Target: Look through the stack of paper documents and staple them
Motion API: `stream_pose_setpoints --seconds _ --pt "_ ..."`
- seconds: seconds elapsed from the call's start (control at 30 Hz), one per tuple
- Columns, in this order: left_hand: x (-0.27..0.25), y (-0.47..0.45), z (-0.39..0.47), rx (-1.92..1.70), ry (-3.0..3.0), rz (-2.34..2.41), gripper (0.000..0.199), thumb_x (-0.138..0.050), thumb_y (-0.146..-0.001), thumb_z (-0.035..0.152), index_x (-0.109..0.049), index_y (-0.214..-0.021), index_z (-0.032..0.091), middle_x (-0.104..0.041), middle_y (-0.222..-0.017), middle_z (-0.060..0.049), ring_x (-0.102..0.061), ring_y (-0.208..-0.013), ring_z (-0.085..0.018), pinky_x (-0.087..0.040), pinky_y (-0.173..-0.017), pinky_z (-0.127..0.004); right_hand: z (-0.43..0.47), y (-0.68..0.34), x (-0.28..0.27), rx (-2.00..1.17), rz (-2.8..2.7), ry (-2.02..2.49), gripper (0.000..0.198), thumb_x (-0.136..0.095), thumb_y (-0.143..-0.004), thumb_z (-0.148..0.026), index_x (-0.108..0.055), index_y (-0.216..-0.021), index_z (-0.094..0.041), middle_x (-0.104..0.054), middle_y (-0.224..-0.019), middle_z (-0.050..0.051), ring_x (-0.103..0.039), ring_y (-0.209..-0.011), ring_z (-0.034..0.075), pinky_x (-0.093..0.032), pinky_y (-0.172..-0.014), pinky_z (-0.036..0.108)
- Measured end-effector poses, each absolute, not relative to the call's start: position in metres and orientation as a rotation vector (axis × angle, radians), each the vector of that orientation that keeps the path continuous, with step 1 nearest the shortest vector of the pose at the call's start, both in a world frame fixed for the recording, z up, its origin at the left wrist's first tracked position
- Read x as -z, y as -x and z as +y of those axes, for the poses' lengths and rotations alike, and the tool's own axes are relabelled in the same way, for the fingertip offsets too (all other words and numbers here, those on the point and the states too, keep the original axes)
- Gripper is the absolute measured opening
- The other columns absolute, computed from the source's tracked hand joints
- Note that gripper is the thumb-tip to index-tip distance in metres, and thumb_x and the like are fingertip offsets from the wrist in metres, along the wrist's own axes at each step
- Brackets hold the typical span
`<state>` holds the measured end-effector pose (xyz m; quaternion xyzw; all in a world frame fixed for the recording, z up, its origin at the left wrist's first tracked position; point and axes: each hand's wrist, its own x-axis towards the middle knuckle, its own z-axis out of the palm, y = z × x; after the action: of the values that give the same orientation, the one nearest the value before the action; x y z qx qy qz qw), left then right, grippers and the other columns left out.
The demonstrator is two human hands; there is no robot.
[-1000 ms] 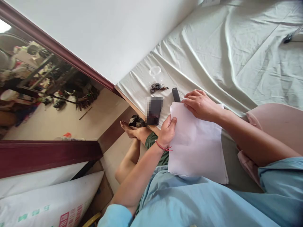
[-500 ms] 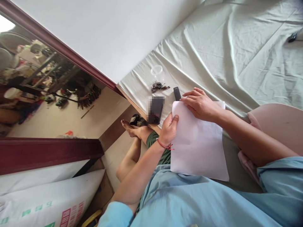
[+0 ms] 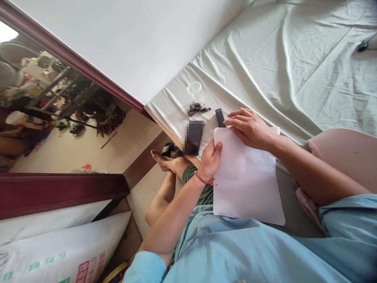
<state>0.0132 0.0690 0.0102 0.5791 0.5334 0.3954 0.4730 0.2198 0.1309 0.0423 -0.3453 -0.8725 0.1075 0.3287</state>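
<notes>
A white sheet of paper [image 3: 247, 181], perhaps with others under it, lies across my lap and the bed's edge. My left hand [image 3: 209, 160] grips its left edge, thumb on top and fingers underneath. My right hand [image 3: 250, 127] rests over the top edge of the paper, fingers stretched out to the left. Its fingertips are close to a small black rectangular case [image 3: 219, 117] that lies just beyond the paper. To the left of that case is a dark phone [image 3: 194, 135], partly blurred out.
A bunch of keys [image 3: 196, 108] lies beside a clear plastic cup [image 3: 194, 89] on the bed sheet [image 3: 259, 67]. Something pink [image 3: 347, 153] is by my right arm. At lower left, white printed sacks [image 3: 59, 247] stand near a dark red door frame [image 3: 64, 190].
My right hand has shifted very slightly up and to the right over the paper. My left hand keeps its hold in the same place.
</notes>
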Motion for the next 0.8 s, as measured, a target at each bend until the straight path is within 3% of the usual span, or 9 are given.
stream_pose_setpoints --seconds 0.23,0.47,0.67,0.8 --pt "-0.011 -0.014 0.067 -0.965 -1.402 1.288 0.042 -0.054 -0.095 0.056 -0.062 -0.113 0.019 -0.070 -0.101 -0.006 -0.064 -0.090 -0.020 -0.053 -0.080 -0.030 0.129 -0.219 -0.047 -0.303 -2.222 0.853 0.029 -0.046 -0.102 -0.030 -0.075 -0.100 -0.027 -0.077 -0.106 0.006 -0.059 -0.125 0.027 -0.041 -0.106 0.050" --pt "-0.013 -0.017 0.063 -0.991 -1.395 1.255 0.035 -0.055 -0.096 0.051 -0.062 -0.109 0.020 -0.067 -0.092 -0.004 -0.061 -0.083 -0.017 -0.051 -0.076 -0.029 0.127 -0.213 -0.042 -0.254 -2.243 0.906 0.034 -0.042 -0.103 -0.030 -0.074 -0.112 -0.022 -0.076 -0.112 0.012 -0.063 -0.118 0.026 -0.039 -0.111 0.053" --pt "-0.019 -0.021 0.061 -1.001 -1.459 1.323 0.044 -0.047 -0.097 0.060 -0.062 -0.102 0.019 -0.065 -0.091 -0.004 -0.058 -0.085 -0.018 -0.049 -0.080 -0.029 0.123 -0.208 -0.041 -0.253 -2.277 0.876 0.037 -0.040 -0.103 -0.029 -0.073 -0.118 -0.022 -0.075 -0.118 0.013 -0.064 -0.118 0.025 -0.036 -0.114 0.054" --pt "-0.021 -0.021 0.061 -1.022 -1.473 1.356 0.049 -0.046 -0.096 0.064 -0.063 -0.094 0.018 -0.060 -0.083 -0.003 -0.055 -0.079 -0.016 -0.047 -0.074 -0.028 0.121 -0.207 -0.045 -0.215 -2.248 0.879 0.036 -0.039 -0.104 -0.031 -0.072 -0.116 -0.023 -0.076 -0.115 0.011 -0.064 -0.118 0.024 -0.037 -0.113 0.050"
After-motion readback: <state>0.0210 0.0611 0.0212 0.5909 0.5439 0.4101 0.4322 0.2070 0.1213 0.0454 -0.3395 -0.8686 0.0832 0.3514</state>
